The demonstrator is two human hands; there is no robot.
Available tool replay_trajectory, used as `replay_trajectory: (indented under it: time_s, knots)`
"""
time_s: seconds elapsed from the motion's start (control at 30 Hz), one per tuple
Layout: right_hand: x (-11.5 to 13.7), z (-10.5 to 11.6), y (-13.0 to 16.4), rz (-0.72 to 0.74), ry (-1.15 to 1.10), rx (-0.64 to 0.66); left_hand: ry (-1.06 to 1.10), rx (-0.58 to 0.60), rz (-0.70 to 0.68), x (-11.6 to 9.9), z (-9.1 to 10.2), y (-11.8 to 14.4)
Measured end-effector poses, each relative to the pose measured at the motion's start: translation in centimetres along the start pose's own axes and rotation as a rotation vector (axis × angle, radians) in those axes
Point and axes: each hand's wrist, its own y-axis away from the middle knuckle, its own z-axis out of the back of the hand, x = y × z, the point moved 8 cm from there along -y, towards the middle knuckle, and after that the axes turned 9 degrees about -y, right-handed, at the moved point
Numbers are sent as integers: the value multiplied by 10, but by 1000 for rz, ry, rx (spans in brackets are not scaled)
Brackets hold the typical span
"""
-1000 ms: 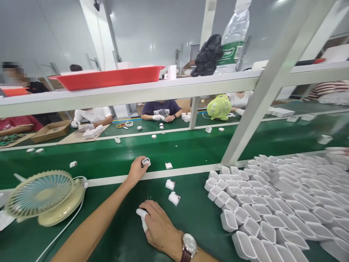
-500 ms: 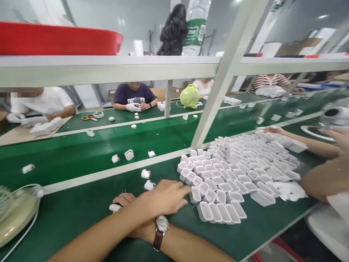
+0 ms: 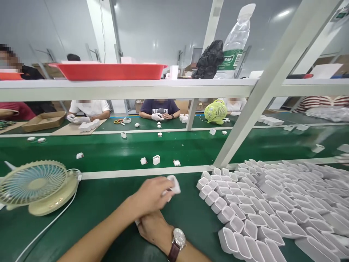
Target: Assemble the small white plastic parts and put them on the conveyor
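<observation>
Partly finger-covered container [image 3: 175, 185], contents unclear

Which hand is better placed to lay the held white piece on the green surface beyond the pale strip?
Probably the left hand: it holds the white piece and is nearer the pale strip. The right hand lies closer to the wearer, partly hidden by the left.

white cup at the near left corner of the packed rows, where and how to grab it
The white cup is likely best pinched by its left rim, coming from the left: that wall stands bare, the mouth is open, and the next cup crowds its right.
</observation>
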Motion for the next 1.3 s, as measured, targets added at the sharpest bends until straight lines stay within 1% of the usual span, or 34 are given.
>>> replay_trajectory:
  time_s: [0.07,0.13,0.17,0.2,0.27,0.33,0.43,0.5,0.57,0.67,0.77,0.87,0.93,1.0,1.07,1.2,1.3]
  knots:
    - [4,8,-3,27,-27,-35,23,-60,185,52,21,29]
    - [10,19,-6,49,-57,-94,6,-116,349,97,32,65]
    - [13,23,-7,60,-71,-119,-13,-119,404,114,32,83]
    - [15,26,-8,66,-80,-134,-34,-117,442,126,31,100]
    - [17,31,-11,63,-84,-144,-64,-116,480,139,27,128]
    - [14,35,-16,55,-72,-140,-67,-145,476,140,24,146]
    - [-1,43,-32,19,-21,-126,-53,-247,446,136,24,157]
    - [-21,48,-47,-53,52,-91,-35,-319,429,134,25,159]
    - [-49,49,-63,-168,151,-36,15,-362,423,134,22,160]
    - [-86,47,-89,-260,232,1,136,-377,446,134,13,162]
    - [-120,39,-112,-357,288,21,233,-386,489,133,4,166]
    - [-144,34,-130,-446,318,21,286,-398,523,133,-3,169]
    - [-153,34,-138,-481,316,22,313,-392,536,134,-7,171]
    - [-156,34,-141,-485,292,37,336,-377,545,135,-9,172]
    - [-149,32,-137,-448,238,79,352,-362,555,137,-11,173]
    - [-116,24,-108,-306,76,230,357,-355,558,138,-13,174]
    - [-85,29,-82,-185,-17,337,352,-360,560,139,-14,175]
